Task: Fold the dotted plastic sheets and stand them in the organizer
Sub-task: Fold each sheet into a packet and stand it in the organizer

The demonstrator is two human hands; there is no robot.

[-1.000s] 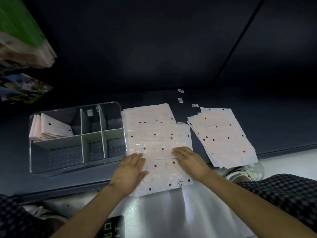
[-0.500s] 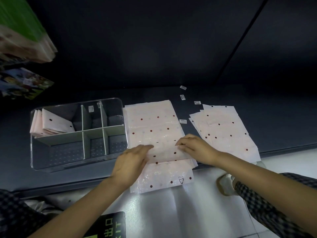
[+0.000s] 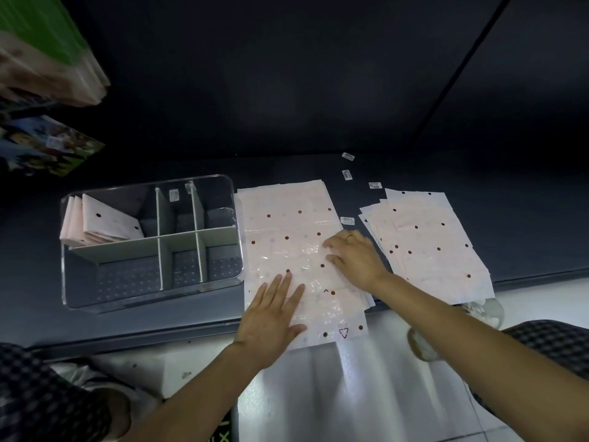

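Observation:
A pink dotted plastic sheet [image 3: 287, 224] lies on the dark shelf, its near end hanging over the front edge. My left hand [image 3: 274, 317] presses flat on its lower part, fingers straight. My right hand [image 3: 353, 256] rests on the sheet's right edge with fingers spread and slightly bent. To the right lies a fanned pile of more dotted sheets [image 3: 427, 244]. On the left stands the clear organizer [image 3: 73, 282] with white dividers; several folded sheets [image 3: 102, 224] lean in its back-left compartment.
Small white labels [image 3: 348, 174] lie scattered behind the sheets. Stacked packages [image 3: 47, 59] fill the top-left corner. The shelf's front edge [image 3: 127, 336] runs just below the organizer, with white floor beneath. My checked trouser knees sit at both lower corners.
The sheet's right part has been folded over leftwards, making it narrower. My left hand slid down and flattened on the lower part; my right hand moved up along the right edge.

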